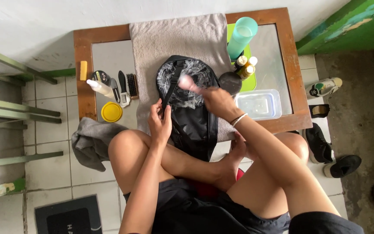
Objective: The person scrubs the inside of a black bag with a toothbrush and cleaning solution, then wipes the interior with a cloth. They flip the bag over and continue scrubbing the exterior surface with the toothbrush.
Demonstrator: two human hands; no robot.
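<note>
While left hand [160, 122] grips soapy black bag [188, 104], right hand [215, 100] clasps blurred brush [187, 82]

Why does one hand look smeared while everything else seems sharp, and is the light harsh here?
Head view: the right hand is motion-blurred at the fingertips over the soapy black bag; the left hand is sharp. Light is soft and even, with faint shadows and mild sheen on the table top.
</note>
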